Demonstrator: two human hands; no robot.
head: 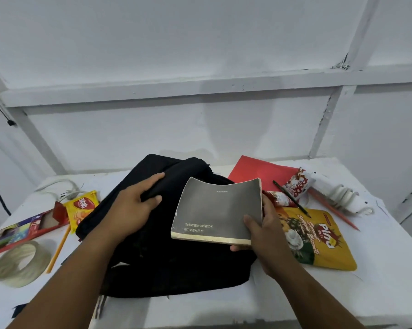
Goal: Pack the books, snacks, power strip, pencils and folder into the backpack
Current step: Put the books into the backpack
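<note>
Backpack (167, 252) first: I see a soft, slumped mass of black fabric lying flat in the middle of the white table (342, 293), its matte cloth creased and its top edge bunched up at the far side. My left hand (131, 205) grips that raised fold, fingers curled over the cloth and thumb tucked under it. My right hand (259, 226) holds a worn paperback book (214, 210) above the bag's right half; the thumb presses on the dull grey cover and the other fingers wrap beneath, mostly hidden. Its cover bows upward and the page edges look yellowed.

Right of the bag lies a glossy yellow snack pouch (319, 241), flat and rounded at the corners. Behind it a thin red folder (257, 172) peeks out, smooth and angular. A white power strip (338, 193) with its cord wound round it sits at the far right, near a small crinkled red-and-white snack packet (297, 184). A dark pen (290, 198) and an orange pencil (333, 210) lie slantwise there.

On the left sit a translucent tape roll (19, 264), an open cardboard pencil box (22, 229), a shiny yellow wafer packet (81, 207), a loose white cable (60, 188) and a slim yellow pencil (57, 248).
</note>
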